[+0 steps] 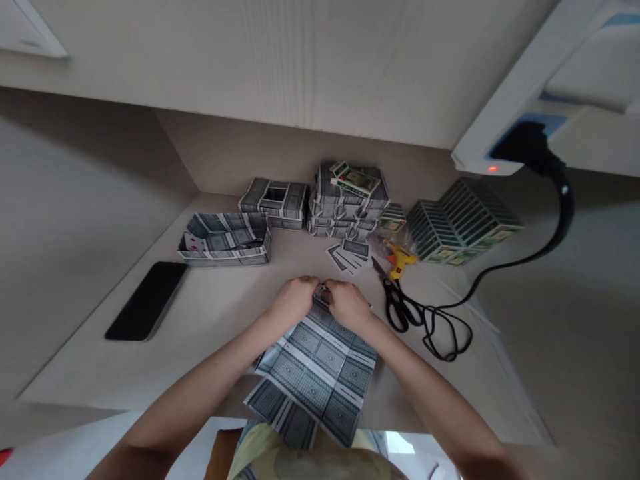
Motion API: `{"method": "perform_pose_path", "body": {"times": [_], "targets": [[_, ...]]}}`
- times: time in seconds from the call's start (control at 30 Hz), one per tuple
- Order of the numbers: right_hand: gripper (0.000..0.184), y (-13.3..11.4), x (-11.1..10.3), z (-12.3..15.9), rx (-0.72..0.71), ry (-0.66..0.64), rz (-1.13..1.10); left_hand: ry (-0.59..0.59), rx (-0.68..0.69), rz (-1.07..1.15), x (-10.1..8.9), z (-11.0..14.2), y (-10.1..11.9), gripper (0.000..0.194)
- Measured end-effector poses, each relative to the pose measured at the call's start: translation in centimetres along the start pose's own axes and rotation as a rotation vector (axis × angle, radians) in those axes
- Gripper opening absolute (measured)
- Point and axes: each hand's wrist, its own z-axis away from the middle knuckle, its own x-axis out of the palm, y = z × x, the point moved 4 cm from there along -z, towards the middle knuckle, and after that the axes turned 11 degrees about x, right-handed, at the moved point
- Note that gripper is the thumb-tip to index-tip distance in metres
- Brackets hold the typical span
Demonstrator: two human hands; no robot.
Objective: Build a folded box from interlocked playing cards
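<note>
A flat sheet of joined playing cards [315, 370], backs up in a grey pattern, lies on the pale table and hangs over its near edge toward me. My left hand [295, 299] and my right hand [347, 303] are both closed on the sheet's far edge, knuckles almost touching, pinching the cards there. What sits between the fingertips is too small to make out.
A black phone [147, 300] lies at the left. An open box made of cards [227, 240] and card stacks [347, 200] stand behind. Loose cards [350, 257], a yellow glue gun [399, 260], black scissors [397, 303] and a black cable [450, 327] are at the right.
</note>
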Motion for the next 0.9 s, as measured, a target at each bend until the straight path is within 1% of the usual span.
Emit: {"method": "perform_pose_path", "body": {"times": [0.13, 0.27, 0.37, 0.43, 0.53, 0.63, 0.77, 0.9], "targets": [[0.023, 0.28, -0.12, 0.00, -0.060, -0.014, -0.091, -0.051, -0.012, -0.096, 0.37, 0.23, 0.50, 0.025], [0.025, 0.74, -0.10, -0.11, -0.038, 0.034, -0.184, -0.053, 0.022, -0.122, 0.76, 0.39, 0.68, 0.027], [0.018, 0.80, -0.02, -0.07, -0.041, 0.049, -0.221, -0.044, 0.034, -0.118, 0.96, 0.37, 0.53, 0.026], [0.018, 0.68, 0.04, 0.01, -0.041, 0.040, -0.201, -0.033, 0.036, -0.111, 0.98, 0.33, 0.46, 0.025], [0.025, 0.39, 0.13, 0.13, -0.013, 0.031, -0.114, -0.028, 0.034, -0.102, 0.94, 0.31, 0.52, 0.024], [0.023, 0.17, 0.29, 0.19, 0.026, 0.019, -0.039, -0.039, 0.038, -0.089, 0.91, 0.33, 0.67, 0.024], [0.021, 0.09, 0.42, 0.22, 0.044, 0.019, -0.055, -0.032, 0.032, -0.057, 0.85, 0.26, 0.80, 0.025], [0.030, 0.21, 0.54, 0.26, 0.091, 0.008, -0.098, -0.005, -0.046, 0.015, 0.61, 0.16, 0.99, 0.025]]}}
